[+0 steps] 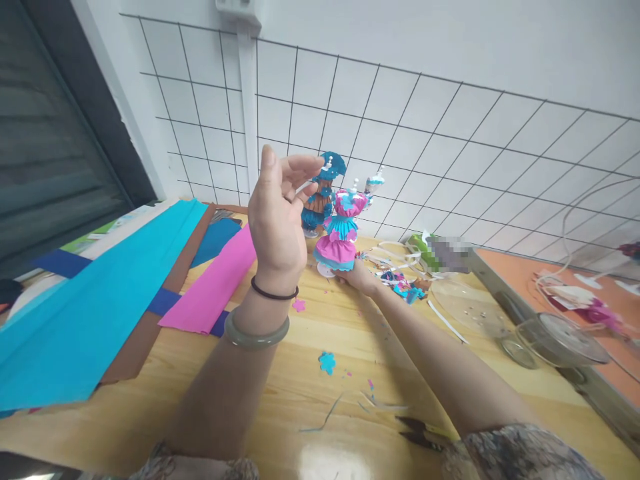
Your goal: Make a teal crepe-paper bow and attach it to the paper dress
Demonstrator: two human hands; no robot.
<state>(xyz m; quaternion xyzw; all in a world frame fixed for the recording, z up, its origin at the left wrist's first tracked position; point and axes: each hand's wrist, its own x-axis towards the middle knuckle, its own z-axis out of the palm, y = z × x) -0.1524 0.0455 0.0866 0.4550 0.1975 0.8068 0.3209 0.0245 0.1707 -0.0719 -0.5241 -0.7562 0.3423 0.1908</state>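
My left hand (283, 213) is raised with its fingers apart and nothing in it, in front of a teal and brown ruffled paper figure (320, 207). Low beside it, my right hand (361, 276) reaches to the base of a pink and blue ruffled paper figure (341, 230) with white beads on top; its fingertips are hidden at the base. The figure stands upright on a small white disc (326, 270). A pink paper flower (299, 305) and a blue paper flower (327, 363) lie nearer on the wooden table (280, 400).
Blue (105, 300) and pink crepe paper (213, 287) lie at the left. Scraps and white strips (447, 322) are on the right, near a clear round container (560, 339). Pliers (425, 433) lie at the front. A wire grid (380, 127) stands behind.
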